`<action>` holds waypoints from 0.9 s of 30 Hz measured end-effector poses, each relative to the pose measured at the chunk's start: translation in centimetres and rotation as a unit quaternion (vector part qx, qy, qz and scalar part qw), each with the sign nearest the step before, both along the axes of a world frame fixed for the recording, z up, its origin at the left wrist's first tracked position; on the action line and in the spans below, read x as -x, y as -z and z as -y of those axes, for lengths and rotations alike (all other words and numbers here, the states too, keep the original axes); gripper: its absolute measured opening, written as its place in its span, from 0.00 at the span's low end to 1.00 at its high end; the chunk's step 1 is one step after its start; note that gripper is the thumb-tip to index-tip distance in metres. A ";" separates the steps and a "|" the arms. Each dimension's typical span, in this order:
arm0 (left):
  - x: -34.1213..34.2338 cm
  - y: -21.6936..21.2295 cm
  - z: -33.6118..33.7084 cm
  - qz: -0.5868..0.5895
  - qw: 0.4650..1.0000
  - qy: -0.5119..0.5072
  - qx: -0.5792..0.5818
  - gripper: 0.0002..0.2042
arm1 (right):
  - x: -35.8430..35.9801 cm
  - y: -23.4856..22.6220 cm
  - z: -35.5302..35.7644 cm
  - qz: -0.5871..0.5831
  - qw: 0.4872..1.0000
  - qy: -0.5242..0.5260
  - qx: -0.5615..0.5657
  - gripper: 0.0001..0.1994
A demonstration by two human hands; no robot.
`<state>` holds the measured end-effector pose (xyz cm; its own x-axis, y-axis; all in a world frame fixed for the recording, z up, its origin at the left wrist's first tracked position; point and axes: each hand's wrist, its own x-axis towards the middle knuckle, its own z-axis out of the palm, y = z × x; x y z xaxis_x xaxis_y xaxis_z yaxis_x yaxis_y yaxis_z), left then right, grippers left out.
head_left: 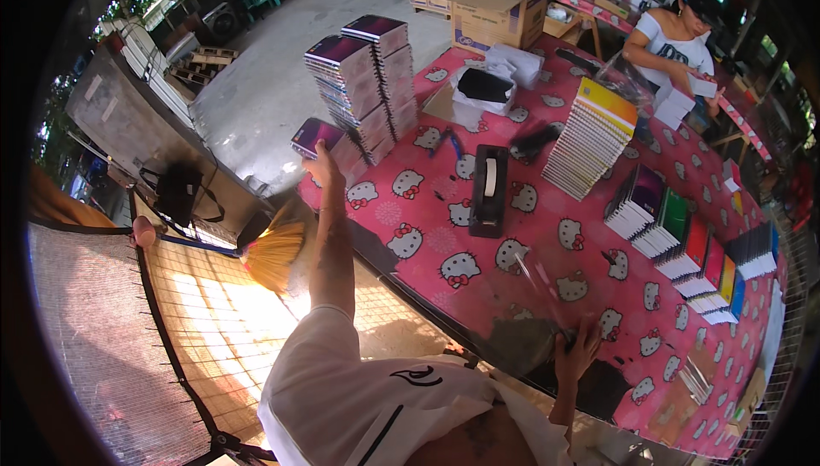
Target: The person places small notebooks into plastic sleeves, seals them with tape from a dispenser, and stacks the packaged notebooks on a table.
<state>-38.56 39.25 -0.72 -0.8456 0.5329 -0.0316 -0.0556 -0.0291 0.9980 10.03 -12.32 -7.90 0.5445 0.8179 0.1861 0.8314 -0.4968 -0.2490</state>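
Observation:
My left hand (pixel 323 165) reaches out to the far left edge of the table and grips a small stack of purple-covered notebooks (pixel 309 134). Just beyond it stand two tall piles of spiral notebooks (pixel 346 82), their top covers dark purple. Low over the near side of the table, my right hand (pixel 579 353) has its thumb and fingers around the edge of a clear plastic sleeve (pixel 542 282). The sleeve is see-through and its outline is hard to make out. A black tape dispenser (pixel 489 193) stands between the two hands, farther in.
A fanned yellow notebook pile (pixel 594 137) and rows of coloured notebooks (pixel 675 231) occupy the right side. An open cardboard box (pixel 495 13) stands at the back. Across the table, a person (pixel 670 47) handles white boxes. A broom (pixel 273 252) leans beside the left edge.

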 end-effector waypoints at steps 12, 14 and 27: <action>6.5 3.4 1.8 0.331 0.852 0.367 -0.173 0.39 | 0.3 0.2 -1.1 -0.023 1.000 -0.003 -0.008 0.39; 6.5 2.8 1.0 0.303 0.814 0.453 -0.198 0.38 | 0.6 -0.2 -0.8 -0.031 0.999 -0.004 -0.003 0.39; -10.7 -2.5 12.3 -0.364 0.911 0.102 -0.167 0.26 | -5.3 -1.5 -2.3 -0.095 0.992 0.003 0.086 0.42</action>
<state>-27.82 26.96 1.79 -0.4608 0.5580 0.6901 0.5786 -0.4007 0.7104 15.30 -10.04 -6.39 0.5621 0.8247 -0.0625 0.7741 -0.5512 -0.3113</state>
